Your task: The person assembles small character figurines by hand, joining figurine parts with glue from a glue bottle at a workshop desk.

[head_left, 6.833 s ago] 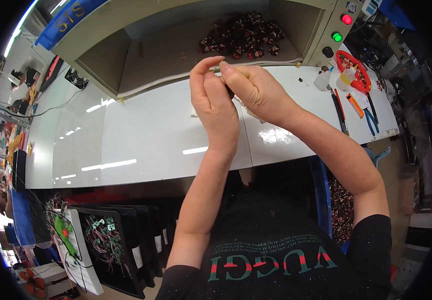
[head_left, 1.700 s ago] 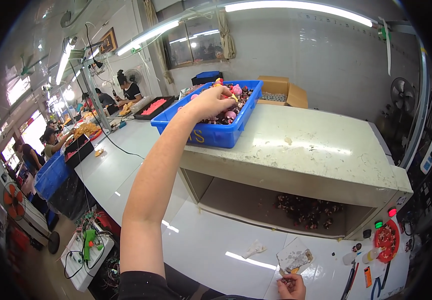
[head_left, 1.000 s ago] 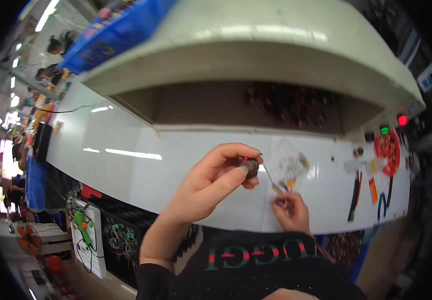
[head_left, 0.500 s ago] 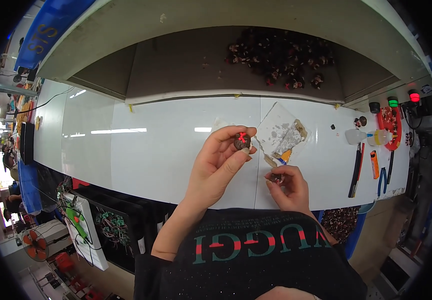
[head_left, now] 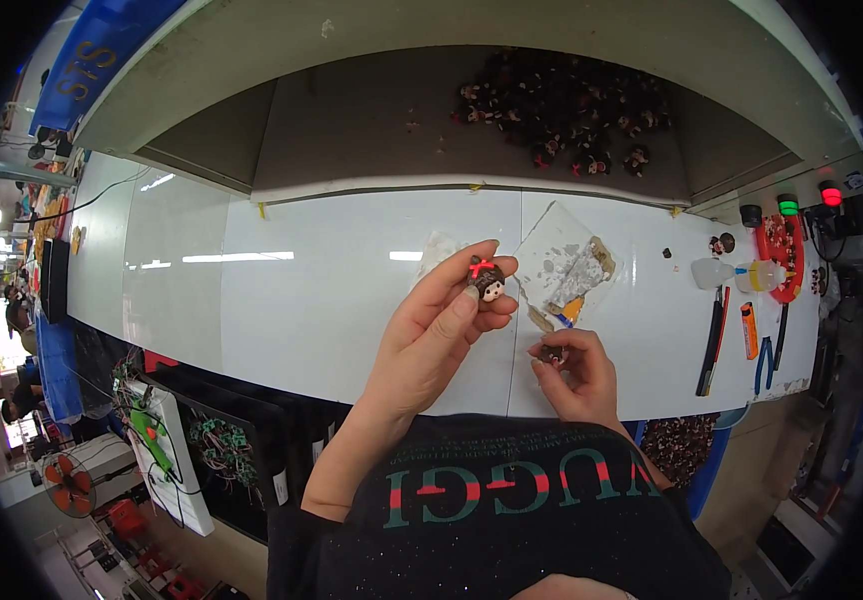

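Observation:
Between the thumb and fingers of my left hand [head_left: 432, 325] is a small doll head [head_left: 489, 280], dark brown with a pale face and a red bow on top. Its face is turned up and to the right. My right hand [head_left: 580, 375] is closed around a small dark brown piece [head_left: 552, 354], mostly covered by the fingers, so its kind is unclear. Just beyond that hand lies a whitish, stained sheet [head_left: 552, 255] with a crumpled grey-white tube [head_left: 582, 285] on it.
Many similar doll heads [head_left: 577, 115] are heaped inside the grey booth ahead. At the right are a red tray [head_left: 780, 240], plastic bottles [head_left: 752, 275], an orange box [head_left: 749, 331], blue-handled pliers [head_left: 765, 365] and black-and-red tools [head_left: 715, 340]. A blue bin [head_left: 697, 480] stands below the table edge.
My left hand has turned the doll head, bringing its face into view where its dark back showed before. My right hand has stayed nearly still.

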The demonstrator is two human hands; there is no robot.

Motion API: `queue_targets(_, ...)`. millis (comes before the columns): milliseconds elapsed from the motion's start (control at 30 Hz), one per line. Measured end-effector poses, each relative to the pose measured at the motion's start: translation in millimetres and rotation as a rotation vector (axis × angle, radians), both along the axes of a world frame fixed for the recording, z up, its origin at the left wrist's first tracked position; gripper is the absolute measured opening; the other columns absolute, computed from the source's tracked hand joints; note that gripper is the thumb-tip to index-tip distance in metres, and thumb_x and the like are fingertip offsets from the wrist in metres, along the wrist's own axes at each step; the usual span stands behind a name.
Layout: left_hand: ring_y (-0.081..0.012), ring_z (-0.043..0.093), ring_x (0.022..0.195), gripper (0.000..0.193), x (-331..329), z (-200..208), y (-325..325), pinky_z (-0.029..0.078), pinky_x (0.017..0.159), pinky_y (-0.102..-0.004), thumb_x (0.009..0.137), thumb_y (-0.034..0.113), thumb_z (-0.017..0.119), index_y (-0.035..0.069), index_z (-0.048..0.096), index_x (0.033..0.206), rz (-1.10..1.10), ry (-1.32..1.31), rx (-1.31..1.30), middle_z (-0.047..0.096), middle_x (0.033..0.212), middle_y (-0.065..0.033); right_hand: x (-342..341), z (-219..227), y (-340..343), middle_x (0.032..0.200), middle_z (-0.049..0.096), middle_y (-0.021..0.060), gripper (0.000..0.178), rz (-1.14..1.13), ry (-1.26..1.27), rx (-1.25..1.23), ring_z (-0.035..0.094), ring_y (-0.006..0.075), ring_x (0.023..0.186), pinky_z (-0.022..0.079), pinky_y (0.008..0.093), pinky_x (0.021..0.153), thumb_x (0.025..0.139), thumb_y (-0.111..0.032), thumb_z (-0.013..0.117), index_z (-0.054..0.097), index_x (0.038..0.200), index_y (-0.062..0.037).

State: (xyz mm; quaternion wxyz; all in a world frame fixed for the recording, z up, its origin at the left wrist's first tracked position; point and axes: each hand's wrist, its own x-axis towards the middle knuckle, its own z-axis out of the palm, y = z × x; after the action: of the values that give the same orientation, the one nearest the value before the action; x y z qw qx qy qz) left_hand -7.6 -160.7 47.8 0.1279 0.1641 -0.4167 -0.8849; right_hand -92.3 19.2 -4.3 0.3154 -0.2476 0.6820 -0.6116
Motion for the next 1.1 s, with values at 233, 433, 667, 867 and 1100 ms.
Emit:
queue_targets(233,-0.015,0.053,0.108,0.045,-2.3,4.8,0.1,0.043,0.094,-0.0291,0.097,0.014,0.042,0.002,0.031,0.138,0.019,-0.002,0.005,0.044,0.132,-0.0142,-0.5,-1.8,-0.4,0.093,0.063,0.0079,0.028,0.003,-0.005,-0.017,0.054,0.0069,0.075,0.045,0.0195,0.065,0.079,0.002,0.065,0.052,0.104,-0.0002)
queue_targets(433,-0.017,0.054,0.108,0.045,0.1,3.0,1.8,0.044,0.094,-0.0295,0.095,0.011,0.047,0.001,0.033,0.137,0.054,-0.03,-0.056,0.046,0.129,-0.0133,3.2,-6.5,1.0,0.094,0.063,0.0085,0.028,-0.002,-0.038,-0.038,0.055,0.0074,0.077,0.044,0.0191,0.066,0.079,0.003,0.064,0.051,0.104,0.0005)
queue_targets(667,-0.0145,0.055,0.105,0.043,1.3,4.8,4.2,0.044,0.092,-0.0269,0.09,0.001,0.052,-0.001,0.039,0.131,0.084,-0.026,-0.166,0.051,0.12,-0.0094,7.2,-7.3,4.1,0.095,0.063,0.01,0.029,-0.018,-0.054,-0.029,0.057,0.0079,0.079,0.045,0.0193,0.068,0.079,0.004,0.063,0.05,0.105,0.0009)
queue_targets(867,-0.0117,0.052,0.103,0.039,-3.8,1.8,-3.5,0.043,0.089,-0.0238,0.089,-0.001,0.053,-0.002,0.045,0.127,0.128,-0.068,-0.26,0.049,0.113,-0.0071,2.8,-11.0,-4.2,0.094,0.063,0.0092,0.029,-0.025,-0.076,-0.042,0.056,0.0078,0.079,0.044,0.0189,0.069,0.08,0.005,0.062,0.05,0.106,0.0011)
queue_targets(1100,-0.0145,0.053,0.097,0.039,14.4,40.5,-23.8,0.045,0.085,-0.0262,0.083,0.0,0.06,0.002,0.053,0.121,0.164,-0.044,-0.829,0.051,0.109,-0.0084,12.8,-13.4,-1.1,0.091,0.062,0.0091,0.028,-0.095,-0.011,-0.083,0.059,0.0097,0.079,0.047,0.0213,0.07,0.078,0.003,0.066,0.052,0.102,0.0007)
